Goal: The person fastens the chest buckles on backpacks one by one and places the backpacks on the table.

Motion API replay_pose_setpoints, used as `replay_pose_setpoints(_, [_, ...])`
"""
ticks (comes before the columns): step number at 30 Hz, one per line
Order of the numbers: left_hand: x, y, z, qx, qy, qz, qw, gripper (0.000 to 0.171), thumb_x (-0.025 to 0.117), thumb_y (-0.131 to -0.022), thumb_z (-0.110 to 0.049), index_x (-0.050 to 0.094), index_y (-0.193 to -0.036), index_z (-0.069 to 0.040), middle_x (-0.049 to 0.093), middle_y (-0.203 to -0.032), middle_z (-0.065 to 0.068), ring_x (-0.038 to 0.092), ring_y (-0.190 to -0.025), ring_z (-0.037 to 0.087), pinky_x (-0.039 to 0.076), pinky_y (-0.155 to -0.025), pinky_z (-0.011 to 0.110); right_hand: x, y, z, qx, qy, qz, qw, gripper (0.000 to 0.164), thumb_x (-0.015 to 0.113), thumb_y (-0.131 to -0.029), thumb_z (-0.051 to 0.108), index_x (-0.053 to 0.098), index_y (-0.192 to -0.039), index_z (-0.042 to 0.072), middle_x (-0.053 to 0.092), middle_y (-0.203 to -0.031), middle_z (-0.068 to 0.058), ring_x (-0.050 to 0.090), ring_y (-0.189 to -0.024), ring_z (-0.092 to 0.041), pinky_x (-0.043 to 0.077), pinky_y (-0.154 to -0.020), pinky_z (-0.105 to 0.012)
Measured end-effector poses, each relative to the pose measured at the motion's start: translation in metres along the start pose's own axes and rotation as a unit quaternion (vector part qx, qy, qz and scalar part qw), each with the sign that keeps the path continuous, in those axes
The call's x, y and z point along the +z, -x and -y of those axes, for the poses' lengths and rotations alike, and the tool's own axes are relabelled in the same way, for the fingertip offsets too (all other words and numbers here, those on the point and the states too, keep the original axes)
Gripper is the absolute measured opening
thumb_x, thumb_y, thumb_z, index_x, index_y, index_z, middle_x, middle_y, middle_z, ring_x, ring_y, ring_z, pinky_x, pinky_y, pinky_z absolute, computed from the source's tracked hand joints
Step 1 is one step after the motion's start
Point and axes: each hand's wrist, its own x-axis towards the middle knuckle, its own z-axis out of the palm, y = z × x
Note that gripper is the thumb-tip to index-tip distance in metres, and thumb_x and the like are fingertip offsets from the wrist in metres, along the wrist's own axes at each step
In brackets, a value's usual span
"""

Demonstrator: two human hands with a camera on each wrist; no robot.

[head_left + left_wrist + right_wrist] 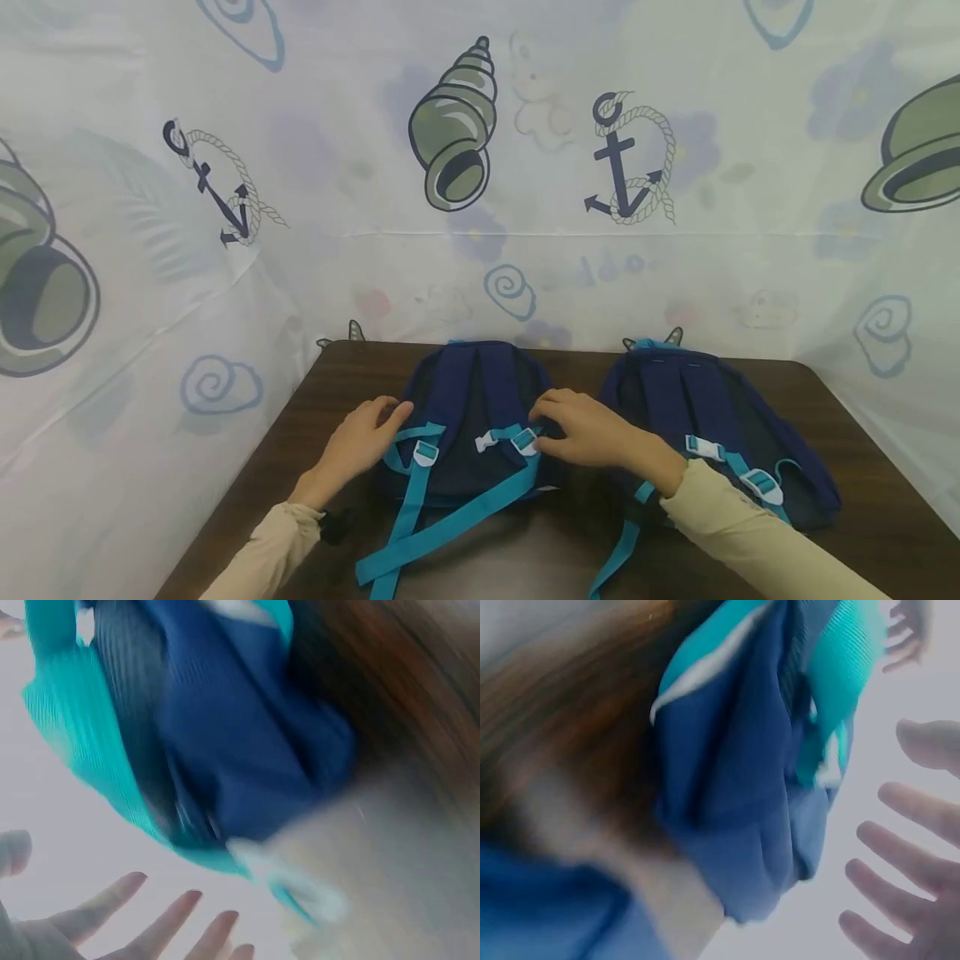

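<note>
A navy backpack [472, 475] with teal webbing straps lies on the table, its shoulder straps facing up. My left hand [360, 442] is beside its left edge, near a white strap adjuster [426, 453]. By its right edge is my right hand [588, 429], fingertips close to another white adjuster [525, 442]. A white buckle piece [486, 442] lies near the pack's middle. The wrist views show the fingers of both the left hand [142, 922] and the right hand [907, 877] spread apart beside the pack, holding nothing.
A second navy backpack [795, 450] with a fastened white buckle [705, 448] lies to the right, partly behind my right forearm. Long teal straps [450, 533] trail toward the front of the brown table [360, 367]. A patterned sheet [337, 167] hangs behind and around it.
</note>
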Motion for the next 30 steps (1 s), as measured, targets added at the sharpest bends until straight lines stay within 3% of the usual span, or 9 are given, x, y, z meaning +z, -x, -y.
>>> replay_pose_setpoints(4, [-0.011, 0.007, 0.019, 0.007, 0.041, 0.006, 0.9991, 0.047, 0.046, -0.105, -0.044, 0.064, -0.125, -0.006, 0.069, -0.119, 0.014, 0.065, -0.098, 0.026, 0.055, -0.086, 0.048, 0.016, -0.024, 0.010, -0.021, 0.019, -0.025, 0.999, 0.030, 0.069, -0.094, 0.031, 0.070, -0.114, 0.009, 0.066, -0.118, -0.005, 0.059, -0.116, -0.027, 0.047, -0.100, -0.051])
replay_pose_setpoints(8, [-0.009, 0.010, 0.028, 0.034, 0.064, 0.031, 0.9969, 0.033, 0.052, -0.104, -0.032, 0.067, -0.122, -0.008, 0.068, -0.123, 0.012, 0.063, -0.101, 0.022, 0.055, -0.087, 0.045, 0.034, -0.036, 0.009, -0.005, 0.041, -0.016, 0.999, 0.032, 0.070, -0.093, 0.032, 0.069, -0.117, 0.010, 0.064, -0.123, -0.007, 0.056, -0.122, -0.031, 0.043, -0.104, -0.054])
replay_pose_setpoints(12, [-0.008, 0.012, 0.031, 0.032, 0.060, 0.055, 0.9962, 0.030, 0.055, -0.103, -0.030, 0.066, -0.122, -0.009, 0.067, -0.125, 0.012, 0.063, -0.106, 0.024, 0.054, -0.090, 0.048, 0.046, -0.041, 0.006, 0.003, 0.040, -0.011, 0.999, 0.034, 0.071, -0.092, 0.031, 0.069, -0.118, 0.010, 0.062, -0.124, -0.010, 0.054, -0.123, -0.033, 0.043, -0.104, -0.056])
replay_pose_setpoints(17, [-0.010, 0.017, 0.040, 0.006, 0.063, 0.114, 0.9914, 0.035, 0.058, -0.097, -0.024, 0.059, -0.129, -0.010, 0.062, -0.132, 0.017, 0.063, -0.112, 0.032, 0.054, -0.090, 0.053, 0.053, -0.046, 0.004, -0.005, 0.036, -0.020, 0.999, 0.026, 0.070, -0.093, 0.028, 0.072, -0.113, 0.011, 0.062, -0.124, -0.010, 0.054, -0.122, -0.034, 0.044, -0.102, -0.056])
replay_pose_setpoints(21, [-0.011, 0.019, 0.053, 0.020, 0.079, 0.141, 0.9867, 0.042, 0.066, -0.091, -0.017, 0.055, -0.131, -0.008, 0.061, -0.131, 0.019, 0.061, -0.116, 0.035, 0.054, -0.091, 0.052, 0.056, -0.050, 0.001, -0.004, 0.027, -0.025, 0.999, 0.024, 0.071, -0.092, 0.028, 0.073, -0.110, 0.013, 0.063, -0.123, -0.009, 0.055, -0.120, -0.033, 0.045, -0.100, -0.055])
replay_pose_setpoints(25, [-0.012, 0.019, 0.066, 0.044, 0.083, 0.129, 0.9872, 0.037, 0.070, -0.088, -0.008, 0.058, -0.123, -0.009, 0.065, -0.111, 0.011, 0.059, -0.100, 0.027, 0.052, -0.079, 0.041, 0.060, -0.053, -0.002, -0.006, 0.008, -0.025, 1.000, 0.023, 0.071, -0.093, 0.029, 0.072, -0.109, 0.013, 0.062, -0.123, -0.009, 0.054, -0.121, -0.033, 0.045, -0.101, -0.055])
replay_pose_setpoints(30, [-0.014, 0.019, 0.075, 0.031, 0.104, 0.101, 0.9889, 0.031, 0.069, -0.088, -0.004, 0.062, -0.116, -0.013, 0.063, -0.096, 0.006, 0.055, -0.081, 0.021, 0.049, -0.066, 0.033, 0.064, -0.056, -0.007, -0.001, -0.020, -0.037, 0.999, 0.020, 0.069, -0.094, 0.029, 0.070, -0.107, 0.014, 0.064, -0.121, -0.004, 0.055, -0.121, -0.029, 0.044, -0.102, -0.054])
